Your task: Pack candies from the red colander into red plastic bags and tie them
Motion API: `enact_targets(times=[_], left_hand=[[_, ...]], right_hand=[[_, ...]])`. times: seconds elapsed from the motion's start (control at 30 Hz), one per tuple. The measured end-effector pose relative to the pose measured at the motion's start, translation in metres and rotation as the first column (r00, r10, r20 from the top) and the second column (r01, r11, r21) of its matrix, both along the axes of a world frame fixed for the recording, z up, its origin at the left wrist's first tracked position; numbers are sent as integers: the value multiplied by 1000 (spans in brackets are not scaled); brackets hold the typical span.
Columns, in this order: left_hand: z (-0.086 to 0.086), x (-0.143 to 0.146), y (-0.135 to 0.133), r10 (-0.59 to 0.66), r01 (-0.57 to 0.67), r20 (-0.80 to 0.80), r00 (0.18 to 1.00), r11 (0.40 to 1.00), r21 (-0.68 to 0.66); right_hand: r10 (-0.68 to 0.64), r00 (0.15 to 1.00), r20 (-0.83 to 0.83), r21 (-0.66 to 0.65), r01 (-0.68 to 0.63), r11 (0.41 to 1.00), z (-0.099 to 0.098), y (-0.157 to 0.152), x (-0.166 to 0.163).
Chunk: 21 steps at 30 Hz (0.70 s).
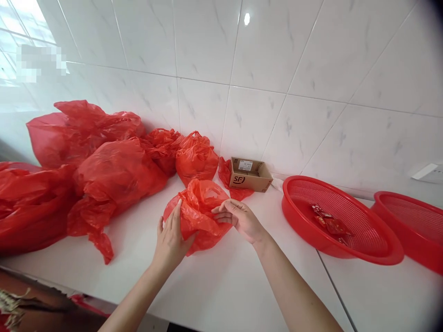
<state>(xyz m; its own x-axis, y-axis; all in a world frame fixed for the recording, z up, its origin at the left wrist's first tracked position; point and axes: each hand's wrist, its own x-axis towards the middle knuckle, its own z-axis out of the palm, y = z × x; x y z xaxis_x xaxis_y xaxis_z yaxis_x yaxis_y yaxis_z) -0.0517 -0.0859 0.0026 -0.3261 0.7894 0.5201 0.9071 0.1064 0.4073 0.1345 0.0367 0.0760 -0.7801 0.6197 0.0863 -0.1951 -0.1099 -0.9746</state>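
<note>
The red bag point(199, 221) sits on the white table point(224, 286) at twelve o'clock, between both my hands. My left hand point(170, 237) is spread open against its left side; my right hand point(244, 220) is curled at its right edge, and whether it pinches the film I can't tell. I judge the work partway: the mouth looks loose, while the bunched bag point(196, 159) just beyond seems gathered up. At two o'clock, small packets point(330, 224) lie in a red basket point(311, 235).
</note>
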Motion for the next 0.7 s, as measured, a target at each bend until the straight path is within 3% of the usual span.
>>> enact_targets(times=[0.1, 0.23, 0.3, 0.33, 0.4, 0.5, 0.6, 0.7], left_hand=[[1, 2, 4, -49, 50, -19, 999, 999, 5], [8, 2, 2, -106, 110, -49, 993, 990, 86], [14, 2, 0, -97, 104, -48, 994, 980, 170], [17, 2, -1, -78, 85, -40, 996, 972, 218], [24, 7, -3, -39, 43, -18, 999, 947, 319], [29, 26, -8, -47, 70, -65, 997, 904, 423], [25, 52, -10, -123, 191, -199, 972, 909, 372], [16, 73, -5, -193, 242, -237, 952, 950, 197]], right_hand=[[-108, 987, 122, 145, 90, 985, -8, -6, 4], [-156, 944, 292, 440, 13, 898, -14, -28, -5], [-168, 951, 261, 476, 24, 879, -13, -34, -9], [-160, 968, 196, 417, 65, 907, -10, -35, -10], [-159, 987, 5, 167, 156, 974, -3, -31, -8], [-264, 940, -216, -197, 223, 955, 12, -23, 2], [-340, 899, -277, -360, 231, 904, 20, -21, 12], [-382, 868, -318, -385, 249, 889, 19, -22, 16]])
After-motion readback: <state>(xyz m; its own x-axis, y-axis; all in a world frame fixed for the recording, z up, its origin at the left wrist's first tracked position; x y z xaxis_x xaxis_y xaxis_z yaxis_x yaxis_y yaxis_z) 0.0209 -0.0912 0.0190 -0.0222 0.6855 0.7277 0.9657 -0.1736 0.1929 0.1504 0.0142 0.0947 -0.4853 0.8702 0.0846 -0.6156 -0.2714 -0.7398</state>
